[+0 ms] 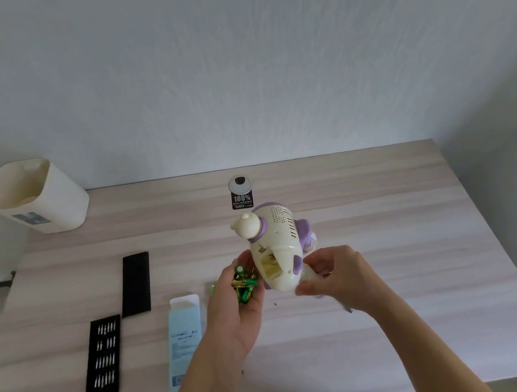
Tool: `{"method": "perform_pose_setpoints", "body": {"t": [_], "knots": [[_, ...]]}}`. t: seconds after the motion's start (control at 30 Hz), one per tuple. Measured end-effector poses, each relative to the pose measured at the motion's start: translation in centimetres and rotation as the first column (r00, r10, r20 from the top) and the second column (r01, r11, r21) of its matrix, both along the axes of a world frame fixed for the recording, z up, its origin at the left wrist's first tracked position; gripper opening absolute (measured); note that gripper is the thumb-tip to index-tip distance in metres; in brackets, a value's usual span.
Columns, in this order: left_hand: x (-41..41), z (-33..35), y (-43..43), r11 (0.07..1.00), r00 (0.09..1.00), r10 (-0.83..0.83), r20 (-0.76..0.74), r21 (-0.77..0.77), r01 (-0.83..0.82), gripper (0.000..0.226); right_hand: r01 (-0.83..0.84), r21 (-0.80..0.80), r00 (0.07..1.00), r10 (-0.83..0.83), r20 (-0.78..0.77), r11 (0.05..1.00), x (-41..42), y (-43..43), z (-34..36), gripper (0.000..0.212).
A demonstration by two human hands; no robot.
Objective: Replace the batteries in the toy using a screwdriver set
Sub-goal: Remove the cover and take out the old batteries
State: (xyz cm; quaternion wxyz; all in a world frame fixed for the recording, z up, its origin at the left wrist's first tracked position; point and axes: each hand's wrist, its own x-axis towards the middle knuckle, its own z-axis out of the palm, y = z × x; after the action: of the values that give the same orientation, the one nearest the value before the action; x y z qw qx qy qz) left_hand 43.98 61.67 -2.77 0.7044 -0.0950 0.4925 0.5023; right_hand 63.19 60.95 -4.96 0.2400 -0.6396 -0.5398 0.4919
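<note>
L hand [237, 311], fingers cupped, holds several green-gold cylindrical batteries [244, 286] right beside the cream-and-purple plastic toy [277, 233], which R hand [333, 280] grips w/ curled fingers by its lower end above the pale wood-grain bench [385, 211], battery bay [269, 267] open toward L fingers.

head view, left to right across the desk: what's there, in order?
White bin → black bit tray → black lid → blue box → left hand holding green batteries → toy → right hand gripping the toy.
</note>
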Motion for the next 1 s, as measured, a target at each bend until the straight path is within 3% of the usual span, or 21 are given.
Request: {"method": "perform_pose_setpoints", "body": {"t": [0.17,0.33,0.53,0.73,0.87,0.93,1.0], "knots": [[-0.3,-3.5,0.9,0.998,1.000,0.024,0.014,-0.051,-0.023,0.017,0.025,-0.060,0.991,-0.033,-0.130,0.998,-0.7,0.0,-4.8,0.015],[-0.8,-5.3,1.1,1.000,0.998,0.003,0.063,-0.014,-0.003,0.014,0.115,-0.031,0.970,-0.119,-0.214,0.993,-1.8,-0.5,-10.2,0.032],[-1.2,-5.6,0.5,1.000,0.994,0.010,0.105,0.012,-0.012,0.024,0.180,-0.070,0.934,-0.193,-0.302,0.981,-2.3,-1.0,-13.0,0.019],[-0.9,-5.5,-0.2,1.000,0.994,-0.030,0.109,-0.003,0.031,0.019,0.257,-0.024,0.921,-0.253,-0.296,0.966,-1.7,-1.3,-13.8,0.012],[-0.6,-5.6,-0.6,0.999,0.992,-0.049,0.114,-0.001,0.049,0.023,0.261,0.025,0.941,-0.249,-0.228,0.965,-1.5,-1.8,-14.6,0.024],[-0.4,-5.6,-0.7,0.999,0.993,-0.051,0.108,0.000,0.051,0.025,0.270,0.038,0.946,-0.258,-0.194,0.962,-1.6,-1.8,-14.9,0.014],[-0.3,-5.6,-0.9,0.998,0.992,-0.055,0.112,0.002,0.055,0.026,0.299,0.079,0.946,-0.284,-0.157,0.951,-1.7,-1.7,-15.2,0.032]]}}
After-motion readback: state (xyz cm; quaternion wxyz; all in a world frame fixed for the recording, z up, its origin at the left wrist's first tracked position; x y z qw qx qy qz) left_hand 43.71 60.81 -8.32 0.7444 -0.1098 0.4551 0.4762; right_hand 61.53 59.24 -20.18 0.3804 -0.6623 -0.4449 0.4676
